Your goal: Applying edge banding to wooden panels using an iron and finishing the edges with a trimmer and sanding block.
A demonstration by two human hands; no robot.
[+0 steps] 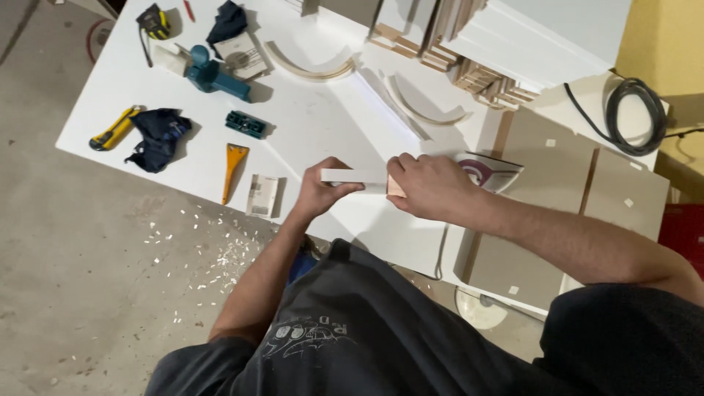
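Both my hands hold a short white strip of board [352, 177] with a raw wood end, just above the white worktable [323, 125]. My left hand [320, 192] grips its left end from below. My right hand [429, 185] is closed over its right end, fingers curled on the wood-coloured edge. A clothes iron [490, 171] lies just behind my right hand.
On the table lie two curved white pieces [315, 67] [425, 106], a teal power tool [213, 75], a teal block [246, 124], an orange scraper [233, 167], a yellow utility knife [111, 130], dark gloves [158, 136], a tape measure [154, 20] and stacked panels [469, 44]. White chips litter the concrete floor [88, 242].
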